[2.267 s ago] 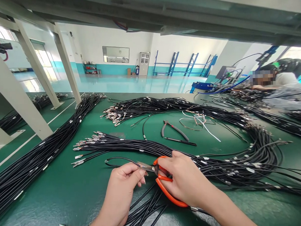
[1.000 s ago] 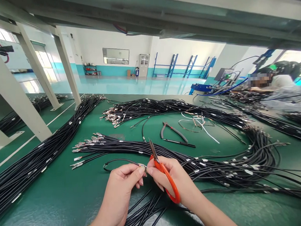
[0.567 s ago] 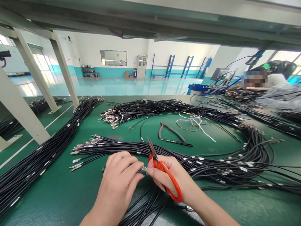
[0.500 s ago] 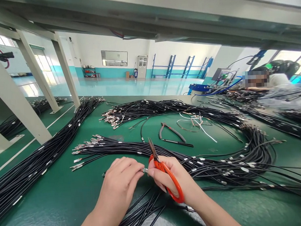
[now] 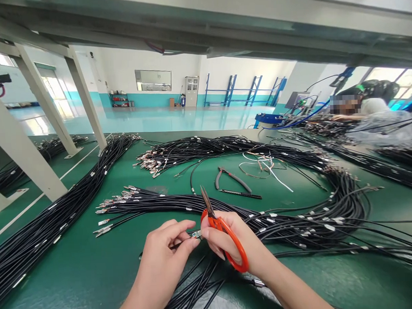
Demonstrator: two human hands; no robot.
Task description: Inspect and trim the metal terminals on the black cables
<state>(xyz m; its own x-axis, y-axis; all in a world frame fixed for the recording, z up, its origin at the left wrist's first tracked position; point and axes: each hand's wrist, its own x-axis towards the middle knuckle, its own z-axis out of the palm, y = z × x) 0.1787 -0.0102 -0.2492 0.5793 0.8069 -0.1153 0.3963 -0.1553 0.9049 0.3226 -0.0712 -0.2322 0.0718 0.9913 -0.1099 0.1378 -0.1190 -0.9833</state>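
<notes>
My left hand (image 5: 169, 252) holds a black cable near its stripped end, the thumb below and the index finger raised off it. A small metal connector (image 5: 196, 234) with coloured wires sits at that end, between my two hands. My right hand (image 5: 229, 237) grips orange-handled scissors (image 5: 236, 248), the blades pointing up and away from the connector. The right fingertips meet the connector's far end. Beneath my hands lies a loose group of black cables (image 5: 200, 287), partly hidden by my wrists.
A long cable bundle (image 5: 69, 204) runs down the left side. Another bundle (image 5: 153, 201) with metal ends curves round to the right. Grey-handled pliers (image 5: 241, 184), a black pen-like tool (image 5: 241, 194) and white wire scraps (image 5: 281, 179) lie behind. A person (image 5: 373, 110) works at right.
My left index finger has lifted away from the thumb, uncovering more of the connector. The scissors stay in my right hand. The whole view has shifted slightly.
</notes>
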